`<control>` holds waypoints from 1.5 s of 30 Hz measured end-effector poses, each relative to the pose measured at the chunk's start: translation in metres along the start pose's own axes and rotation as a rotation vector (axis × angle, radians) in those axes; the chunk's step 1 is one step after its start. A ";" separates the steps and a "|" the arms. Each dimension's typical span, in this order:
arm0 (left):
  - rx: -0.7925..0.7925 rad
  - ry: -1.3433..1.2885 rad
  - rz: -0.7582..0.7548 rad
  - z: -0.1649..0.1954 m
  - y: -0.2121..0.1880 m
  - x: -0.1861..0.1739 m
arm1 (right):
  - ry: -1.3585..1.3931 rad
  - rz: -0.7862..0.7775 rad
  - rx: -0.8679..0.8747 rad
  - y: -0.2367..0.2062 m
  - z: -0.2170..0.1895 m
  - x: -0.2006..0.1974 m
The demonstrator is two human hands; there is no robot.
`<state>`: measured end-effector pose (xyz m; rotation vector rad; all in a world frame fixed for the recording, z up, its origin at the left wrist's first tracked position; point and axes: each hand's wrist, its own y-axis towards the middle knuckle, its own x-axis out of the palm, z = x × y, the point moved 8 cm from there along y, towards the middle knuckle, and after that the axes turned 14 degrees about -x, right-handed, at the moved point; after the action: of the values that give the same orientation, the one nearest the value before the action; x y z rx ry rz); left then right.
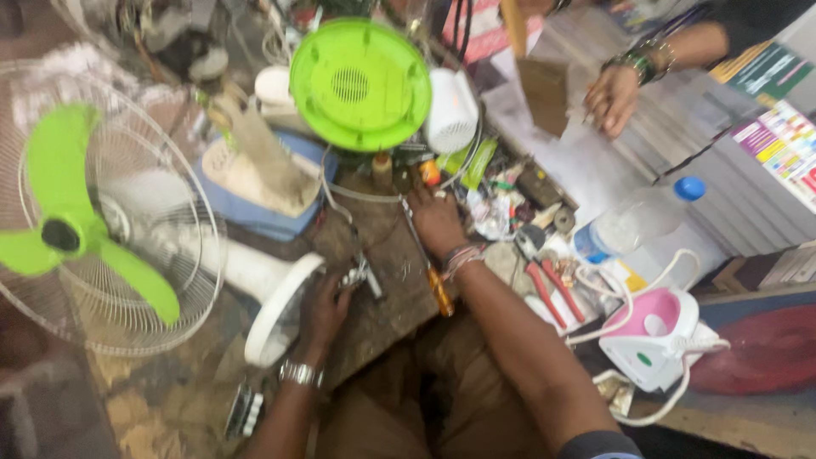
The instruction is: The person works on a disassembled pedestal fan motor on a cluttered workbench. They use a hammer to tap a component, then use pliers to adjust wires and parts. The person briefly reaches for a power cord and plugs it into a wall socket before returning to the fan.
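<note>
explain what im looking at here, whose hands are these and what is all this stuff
This is one picture from a camera worn on a person's head, looking down at a cluttered, worn workbench. The two arms reaching up from the bottom are that person's own. The left hand, with a wristwatch, rests by a small metal part and the white fan base. The right hand lies over a screwdriver with an orange handle; the blur hides whether it grips it. Left is a fan with green blades in a wire cage. Also there: a round green cover, red pliers, a plastic bottle and a pink and white iron. The hand top right is someone else's.
</note>
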<state>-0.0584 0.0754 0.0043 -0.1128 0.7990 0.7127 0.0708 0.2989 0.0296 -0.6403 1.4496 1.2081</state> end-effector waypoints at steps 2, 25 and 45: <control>-0.023 -0.036 -0.011 -0.004 0.000 0.000 | -0.002 0.034 0.039 0.003 0.002 0.002; 0.010 -0.167 -0.021 0.014 -0.001 -0.014 | -0.169 0.052 0.238 0.019 0.007 0.006; 0.062 -0.160 -0.064 0.012 -0.009 -0.009 | 0.734 0.221 0.509 -0.007 0.060 -0.019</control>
<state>-0.0499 0.0677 0.0177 -0.0246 0.6613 0.6272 0.1057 0.3473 0.0510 -0.5987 2.3925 0.7188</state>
